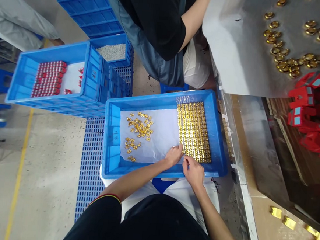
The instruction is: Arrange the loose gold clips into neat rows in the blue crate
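Observation:
A blue crate (113, 112) rests across the person's lap, lined with white paper (164, 129). On its right side gold pieces (194, 128) lie in tight rows; loose gold pieces (139, 127) are scattered at its left. My left hand (174, 154) is closed at the lower left corner of the rows, with fingertips on the edge pieces. Just right of it, my right hand (194, 170) is closed too, its thumb and forefinger together by the bottom row. Whatever either hand pinches is too small to make out.
Stacked blue crates (93, 81) with red pieces (49, 78) stand at the left. Another person (156, 23) sits beyond the crate. To the right, a table (246, 41) bears gold rings and red parts (318, 117). More gold blocks (289, 222) lie at lower right.

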`<state>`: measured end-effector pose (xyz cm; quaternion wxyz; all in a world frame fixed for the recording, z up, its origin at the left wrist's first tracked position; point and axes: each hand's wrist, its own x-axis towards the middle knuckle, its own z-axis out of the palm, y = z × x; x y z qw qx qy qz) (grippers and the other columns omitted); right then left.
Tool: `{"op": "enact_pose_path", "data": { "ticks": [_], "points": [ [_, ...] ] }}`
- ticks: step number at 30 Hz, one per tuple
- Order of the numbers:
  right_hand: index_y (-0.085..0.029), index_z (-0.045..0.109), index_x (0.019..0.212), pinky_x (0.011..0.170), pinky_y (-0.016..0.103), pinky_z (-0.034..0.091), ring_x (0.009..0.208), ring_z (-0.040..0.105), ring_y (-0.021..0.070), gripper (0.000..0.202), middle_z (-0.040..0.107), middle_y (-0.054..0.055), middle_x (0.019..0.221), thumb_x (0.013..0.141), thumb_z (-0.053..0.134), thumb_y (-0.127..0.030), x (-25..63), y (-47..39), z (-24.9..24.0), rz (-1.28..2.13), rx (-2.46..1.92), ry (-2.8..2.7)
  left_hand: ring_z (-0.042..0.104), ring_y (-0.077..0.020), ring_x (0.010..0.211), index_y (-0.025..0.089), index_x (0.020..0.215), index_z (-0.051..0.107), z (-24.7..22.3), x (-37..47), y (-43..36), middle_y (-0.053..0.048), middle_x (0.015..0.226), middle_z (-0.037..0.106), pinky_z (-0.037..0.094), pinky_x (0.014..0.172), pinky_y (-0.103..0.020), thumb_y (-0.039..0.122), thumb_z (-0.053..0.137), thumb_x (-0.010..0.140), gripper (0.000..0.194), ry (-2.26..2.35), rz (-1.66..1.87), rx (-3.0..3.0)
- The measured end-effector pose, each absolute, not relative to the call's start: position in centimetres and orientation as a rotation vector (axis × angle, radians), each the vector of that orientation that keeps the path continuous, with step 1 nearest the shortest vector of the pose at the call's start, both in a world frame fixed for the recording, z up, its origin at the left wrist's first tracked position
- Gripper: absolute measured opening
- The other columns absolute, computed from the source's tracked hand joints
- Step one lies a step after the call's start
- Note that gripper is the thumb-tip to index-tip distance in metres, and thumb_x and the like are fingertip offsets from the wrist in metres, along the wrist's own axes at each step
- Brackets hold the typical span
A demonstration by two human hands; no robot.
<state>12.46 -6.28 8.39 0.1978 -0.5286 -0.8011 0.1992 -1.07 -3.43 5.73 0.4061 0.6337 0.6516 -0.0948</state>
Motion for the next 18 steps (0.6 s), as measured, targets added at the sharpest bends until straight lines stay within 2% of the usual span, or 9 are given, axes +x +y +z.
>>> {"op": "enact_pose_path", "data": {
  "ticks": [5, 7, 11, 14, 18],
  "points": [
    [-0.020, 0.071, 0.092, 0.059, 0.023, 0.041, 0.062, 0.066, 0.0152, 0.034, 0.074, 0.004, 0.074, 0.097, 0.038, -0.027, 12.6, -6.4, 8.2, 0.572, -1.508, -2.248, 0.064, -0.0220, 0.103, 0.021, 0.109, 0.048, 6.0, -5.1, -4.2, -0.007, 0.105, 0.067, 0.049, 0.093, -0.035, 0.020, 0.056, 0.092, 0.019, 1.730, -0.057, 1.638],
    [-0.020, 0.071, 0.091, 0.059, 0.023, 0.041, 0.063, 0.066, 0.0154, 0.033, 0.074, 0.005, 0.075, 0.097, 0.039, -0.028, 12.6, -6.4, 8.0, 0.576, -1.511, -2.239, 0.064, -0.0224, 0.104, 0.020, 0.108, 0.052, 6.5, -8.6, -4.8, -0.009, 0.107, 0.065, 0.049, 0.093, -0.035, 0.019, 0.052, 0.093, 0.015, 1.962, -0.055, 1.574],
    [-0.020, 0.071, 0.091, 0.058, 0.023, 0.041, 0.063, 0.067, 0.0155, 0.031, 0.075, 0.006, 0.077, 0.097, 0.042, -0.029, 12.6, -6.5, 7.8, 0.569, -1.503, -2.226, 0.062, -0.0251, 0.111, 0.019, 0.117, 0.054, 7.5, -14.8, -6.3, -0.013, 0.120, 0.061, 0.050, 0.092, -0.035, 0.019, 0.048, 0.094, 0.024, 2.331, -0.203, 1.422],
    [-0.020, 0.072, 0.091, 0.057, 0.023, 0.041, 0.061, 0.066, 0.0153, 0.030, 0.075, 0.005, 0.075, 0.096, 0.043, -0.029, 12.5, -6.6, 7.8, 0.552, -1.509, -2.213, 0.063, -0.0245, 0.110, 0.020, 0.117, 0.057, 7.5, -16.0, -6.8, -0.012, 0.117, 0.064, 0.050, 0.091, -0.033, 0.018, 0.048, 0.095, 0.024, 2.229, -0.332, 1.424],
    [-0.019, 0.072, 0.092, 0.058, 0.023, 0.044, 0.058, 0.066, 0.0148, 0.030, 0.074, 0.004, 0.073, 0.097, 0.044, -0.030, 12.6, -6.5, 8.0, 0.615, -1.483, -2.118, 0.066, -0.0233, 0.104, 0.018, 0.110, 0.062, 7.2, -12.8, -6.6, -0.013, 0.109, 0.069, 0.049, 0.087, -0.031, 0.023, 0.045, 0.097, 0.022, 2.052, -0.406, 1.436]
  ]
}}
